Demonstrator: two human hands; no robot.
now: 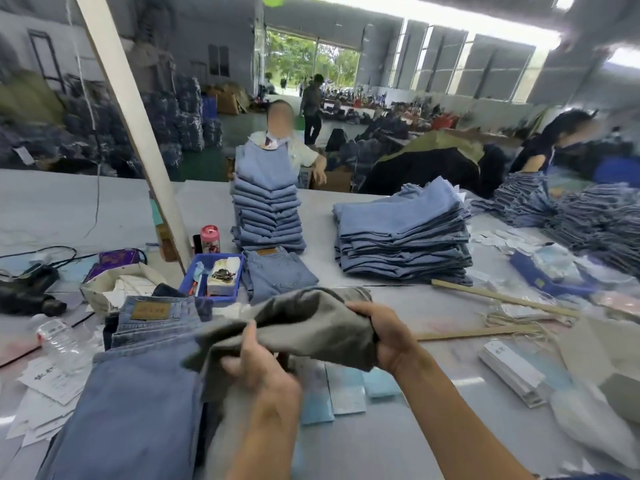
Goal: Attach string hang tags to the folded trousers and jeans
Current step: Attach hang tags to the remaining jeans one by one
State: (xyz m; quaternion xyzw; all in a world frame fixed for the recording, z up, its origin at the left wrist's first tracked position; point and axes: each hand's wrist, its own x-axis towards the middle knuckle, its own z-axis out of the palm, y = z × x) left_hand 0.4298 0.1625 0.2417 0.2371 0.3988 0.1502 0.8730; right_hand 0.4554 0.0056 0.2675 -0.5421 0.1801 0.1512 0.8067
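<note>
A pair of grey-olive trousers (304, 323) is lifted off the table in front of me. My left hand (259, 365) grips its near left edge, thumb on top. My right hand (384, 337) clutches its right end, fingers curled into the cloth. Under and left of them lies a pair of blue jeans (138, 393) with a brown leather patch at the waistband. A bundle of white hang tags (512, 368) lies on the table to my right, with loose strings (509, 320) beyond it. Light blue and white tags (346, 386) lie flat below the trousers.
Two stacks of folded blue jeans (266, 209) (401, 233) stand across the grey table, one folded pair (277, 271) in front. A blue tray (211, 275), pink can (210, 239), water bottle (59, 337) and papers sit left. Wooden sticks (498, 299) lie right. Two people work behind.
</note>
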